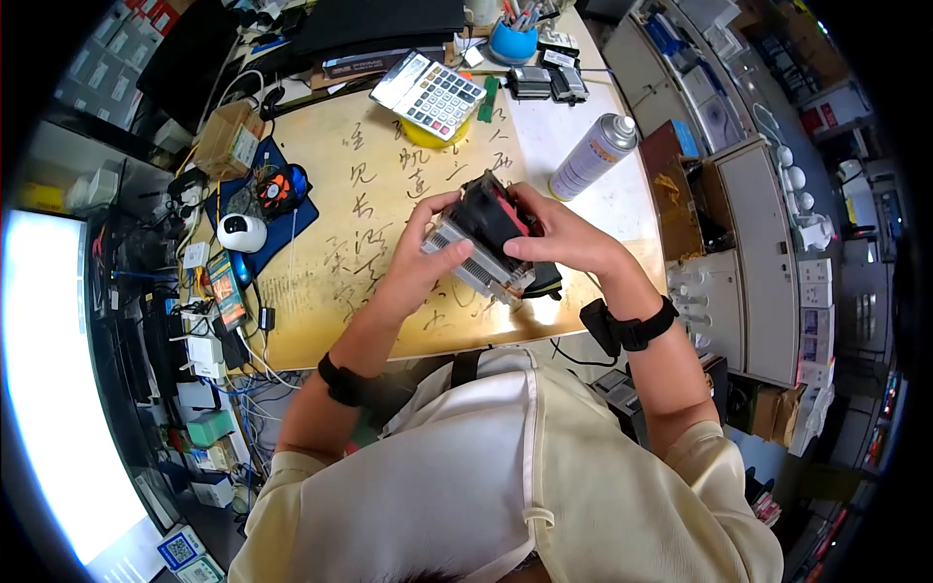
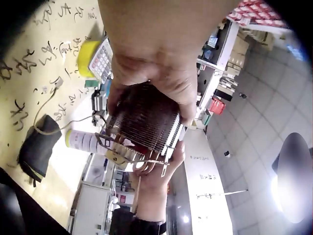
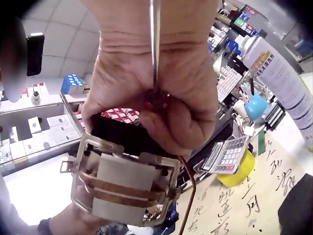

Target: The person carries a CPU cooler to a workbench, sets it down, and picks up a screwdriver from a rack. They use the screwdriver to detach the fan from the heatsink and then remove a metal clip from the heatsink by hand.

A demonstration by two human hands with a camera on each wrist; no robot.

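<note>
Both hands hold a CPU cooler above the desk. Its black fan [image 1: 484, 216] sits against silvery heatsink fins [image 1: 465, 260]. My left hand [image 1: 416, 270] grips the finned side, thumb on the near face and fingers around the far edge. On the fan side, my right hand [image 1: 573, 238] grips with its thumb on the black frame. A thin metal screwdriver shaft [image 3: 155, 44] sticks out of the right palm towards the wrist, its reddish handle end mostly hidden by curled fingers. In the right wrist view the cooler's base [image 3: 124, 208] shows copper heat pipes and a metal bracket.
A spray can [image 1: 595, 155] stands right of the hands. Beyond lies a calculator [image 1: 432, 95] on a yellow round object [image 1: 434, 134]. A black pouch [image 2: 41, 149] rests on the desk. Left are a white camera [image 1: 241, 232] and another fan [image 1: 280, 189].
</note>
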